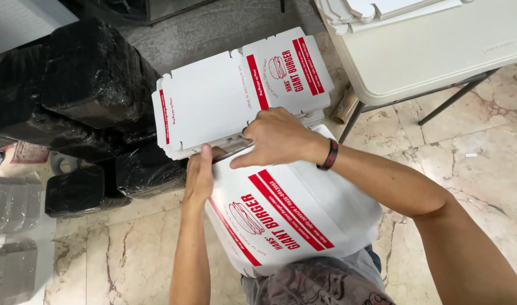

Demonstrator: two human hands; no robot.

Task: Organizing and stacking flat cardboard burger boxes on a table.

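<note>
Holding the near edge of a stack of flat white cardboard blanks point(213, 107) with red print, both hands at the seam where it meets a folded white box point(292, 217) on the lap. Left hand point(199, 178): grip pinching the stack's near-left edge, thumb on top, fingers underneath and hidden. Right hand point(278, 137): palm down on the stack's near edge, fingers curled over it, index pointing left along the box's far edge; grip narrow, pressing rather than closed around anything. Black wristband point(329, 155) on the right wrist.

Stack sits centre-far, tilted, top blank unfolded. Folded box is near-centre, touching the stack's near edge, red stripes and a burger drawing on its top.

Left: black plastic-wrapped bundles point(83, 79) piled on the marble floor point(128, 254), just beside the stack. Far right: pale folding surface point(439, 51) with more white blanks point(382, 8) at its far edge.
</note>
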